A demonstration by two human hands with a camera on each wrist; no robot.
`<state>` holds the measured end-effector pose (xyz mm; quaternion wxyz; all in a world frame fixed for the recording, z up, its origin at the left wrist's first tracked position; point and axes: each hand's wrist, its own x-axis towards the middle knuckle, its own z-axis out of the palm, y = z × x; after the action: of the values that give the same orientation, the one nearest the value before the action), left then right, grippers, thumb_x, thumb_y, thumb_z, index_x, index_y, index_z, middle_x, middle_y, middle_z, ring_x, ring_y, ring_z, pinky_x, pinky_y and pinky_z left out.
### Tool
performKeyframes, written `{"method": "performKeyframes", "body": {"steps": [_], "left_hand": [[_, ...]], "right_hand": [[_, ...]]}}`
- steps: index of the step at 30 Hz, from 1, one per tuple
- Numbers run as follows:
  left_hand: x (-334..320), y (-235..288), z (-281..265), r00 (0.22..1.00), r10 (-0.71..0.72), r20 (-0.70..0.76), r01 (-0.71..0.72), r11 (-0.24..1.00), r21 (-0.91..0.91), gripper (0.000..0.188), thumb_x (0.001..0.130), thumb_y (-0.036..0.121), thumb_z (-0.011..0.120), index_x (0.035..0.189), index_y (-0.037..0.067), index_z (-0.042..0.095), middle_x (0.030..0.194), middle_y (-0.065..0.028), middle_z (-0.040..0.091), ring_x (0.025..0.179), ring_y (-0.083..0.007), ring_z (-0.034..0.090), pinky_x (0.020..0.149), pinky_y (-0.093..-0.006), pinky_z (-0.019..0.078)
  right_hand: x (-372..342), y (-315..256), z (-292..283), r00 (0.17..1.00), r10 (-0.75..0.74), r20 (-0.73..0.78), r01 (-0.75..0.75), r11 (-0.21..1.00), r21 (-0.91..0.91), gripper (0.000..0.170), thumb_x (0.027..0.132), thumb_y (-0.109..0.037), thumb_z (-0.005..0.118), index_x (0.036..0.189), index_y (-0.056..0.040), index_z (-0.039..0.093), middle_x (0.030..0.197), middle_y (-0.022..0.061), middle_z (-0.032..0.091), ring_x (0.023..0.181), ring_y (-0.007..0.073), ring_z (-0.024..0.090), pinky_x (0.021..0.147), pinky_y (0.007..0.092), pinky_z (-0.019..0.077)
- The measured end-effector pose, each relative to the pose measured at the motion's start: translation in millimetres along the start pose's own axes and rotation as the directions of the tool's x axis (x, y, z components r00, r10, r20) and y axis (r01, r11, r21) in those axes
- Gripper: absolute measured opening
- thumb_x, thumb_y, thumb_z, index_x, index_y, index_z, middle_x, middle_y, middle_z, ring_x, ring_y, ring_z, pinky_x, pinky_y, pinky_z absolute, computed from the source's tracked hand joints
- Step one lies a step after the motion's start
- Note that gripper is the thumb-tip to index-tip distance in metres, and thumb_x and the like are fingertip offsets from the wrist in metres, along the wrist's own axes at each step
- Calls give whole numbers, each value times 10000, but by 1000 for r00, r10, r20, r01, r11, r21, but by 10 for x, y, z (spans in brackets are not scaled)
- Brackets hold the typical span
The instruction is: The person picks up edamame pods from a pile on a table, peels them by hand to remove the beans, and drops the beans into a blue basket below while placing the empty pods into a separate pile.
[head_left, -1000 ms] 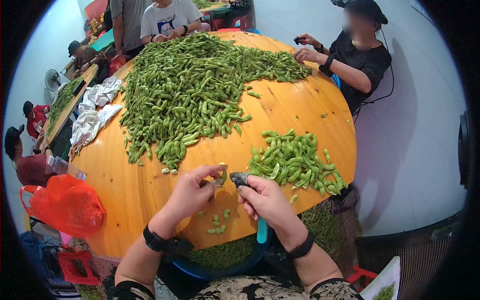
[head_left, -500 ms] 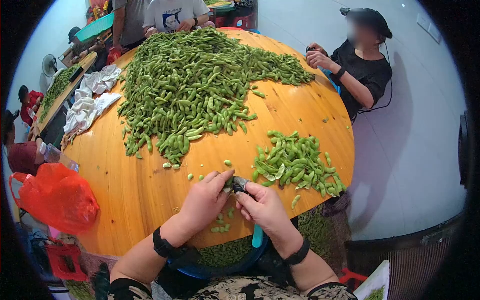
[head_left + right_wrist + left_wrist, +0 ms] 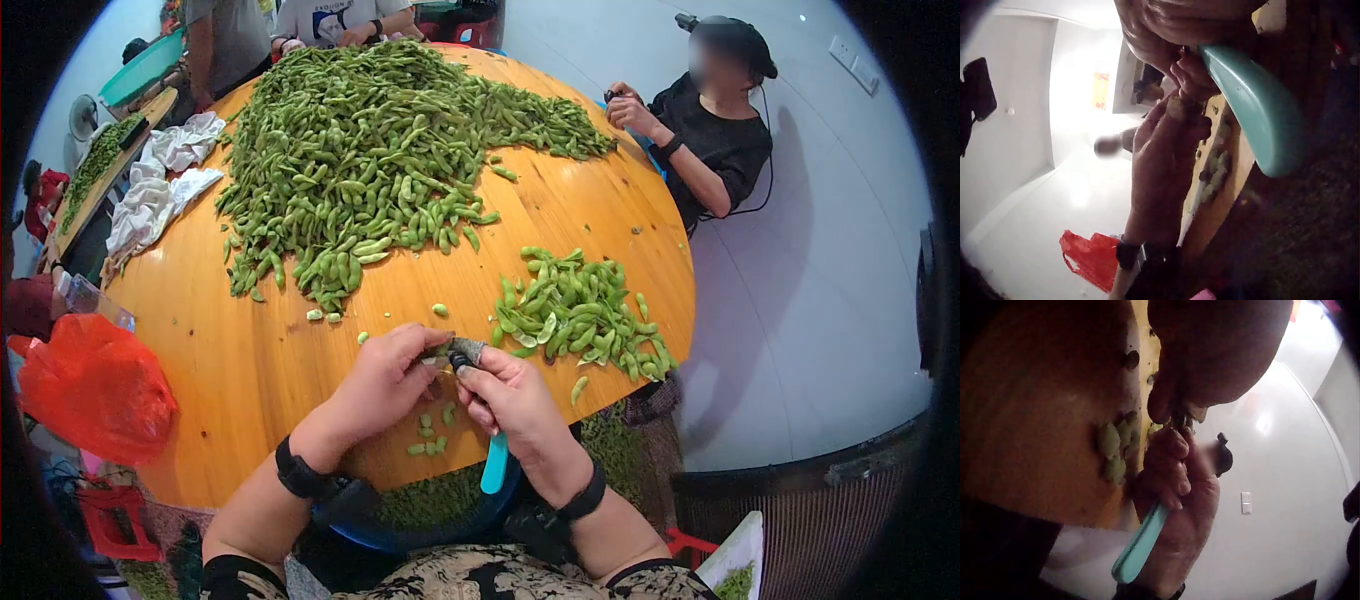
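My left hand (image 3: 385, 375) pinches a green soybean pod (image 3: 436, 350) between thumb and fingers, most of it hidden. Right beside it, my right hand (image 3: 520, 400) grips a tool by its teal handle (image 3: 495, 463), which sticks out below the fist. The tool's working end is hidden among the fingertips. Grey wrapping (image 3: 470, 348) covers a right fingertip. In the left wrist view the fingertips of both hands meet above the teal handle (image 3: 1141, 544). Several shelled beans (image 3: 428, 436) lie on the table under the hands, and a single bean (image 3: 440, 310) lies ahead.
A big heap of pods (image 3: 350, 170) covers the table's far left, a smaller pile (image 3: 585, 310) its right. White cloths (image 3: 145, 215) and a red plastic bag (image 3: 95, 390) are on the left. A blue basin (image 3: 395, 540) stands below the near edge. Another person (image 3: 725, 150) sits across.
One second ago the hands were slightly apart, with a pod upright in the left fingers. The left hand turned over and its fingertips came against the right hand's. The head view has shifted slightly.
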<state>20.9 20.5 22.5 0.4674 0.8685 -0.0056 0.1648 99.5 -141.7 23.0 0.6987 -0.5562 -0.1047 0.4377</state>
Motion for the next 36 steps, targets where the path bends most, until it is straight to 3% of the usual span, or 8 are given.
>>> {"method": "performKeyframes", "body": {"steps": [4, 6, 10, 23, 25, 28, 32, 36], "left_hand": [[-3, -35, -38, 971, -204, 125, 235, 908, -346, 209, 913, 17, 524, 1107, -40, 574, 898, -60, 613, 682, -110, 633, 599, -254, 543], [22, -34, -47, 928, -320, 193, 370, 711, -598, 225, 939, 41, 482, 1137, -28, 564, 908, -58, 614, 682, -118, 633, 604, -257, 549], [36, -71, -79, 911, -335, 242, 406, 621, -670, 249, 957, 105, 492, 1169, -15, 543, 909, -49, 612, 679, -104, 626, 602, -250, 547], [10, -79, 14, 961, -266, 68, 261, 806, -532, 265, 933, 88, 548, 1187, 11, 565, 872, -21, 604, 656, -79, 597, 583, -228, 518], [19, -109, 27, 995, 64, -78, -74, 989, -128, 315, 898, 93, 602, 1201, 12, 568, 892, -36, 615, 660, -81, 602, 596, -230, 522], [-1, -8, 0, 978, -208, -8, 189, 903, -387, 349, 853, 93, 651, 1188, 22, 584, 907, -50, 627, 678, -92, 608, 617, -238, 521], [-20, -31, 14, 962, -272, 20, 253, 862, -439, 350, 868, 98, 650, 1204, 29, 582, 973, -4, 609, 722, -59, 597, 601, -217, 493], [-11, -89, -45, 991, -104, -87, 93, 988, -119, 301, 821, 90, 674, 1113, 37, 625, 896, -20, 606, 643, -88, 563, 558, -255, 466]], "right_hand": [[19, -68, -58, 999, 26, 36, -27, 998, 49, 126, 897, -79, 531, 1003, -50, 591, 648, -14, 553, 414, 18, 408, 349, 171, 298], [26, -96, -84, 995, 71, 65, -78, 991, 112, 173, 896, -72, 524, 1059, -44, 575, 663, -3, 562, 411, 23, 411, 344, 171, 308], [35, -126, -78, 993, 71, 96, -80, 992, 100, 163, 910, -82, 507, 1055, -47, 572, 667, -5, 561, 419, 23, 419, 349, 170, 316], [-68, -79, 162, 979, -187, -77, 168, 963, -209, 158, 907, -89, 534, 1030, -34, 618, 651, -51, 530, 485, 6, 435, 433, 169, 330], [-83, -59, 182, 958, -277, -75, 247, 929, -275, 201, 902, -76, 541, 1079, -28, 625, 663, -51, 535, 511, 3, 444, 450, 167, 344], [-79, -8, 179, 950, -306, -62, 271, 906, -325, 227, 900, -75, 546, 1108, -31, 626, 667, -50, 537, 522, 6, 450, 455, 169, 351], [-69, -42, 136, 953, -289, -93, 253, 925, -283, 247, 899, -72, 547, 1132, -34, 619, 668, -43, 540, 513, 10, 447, 448, 172, 350], [-61, -274, -176, 891, -325, -318, 241, 930, -276, 219, 900, -59, 529, 1102, -50, 613, 665, -14, 556, 450, 20, 433, 376, 173, 313]]}}
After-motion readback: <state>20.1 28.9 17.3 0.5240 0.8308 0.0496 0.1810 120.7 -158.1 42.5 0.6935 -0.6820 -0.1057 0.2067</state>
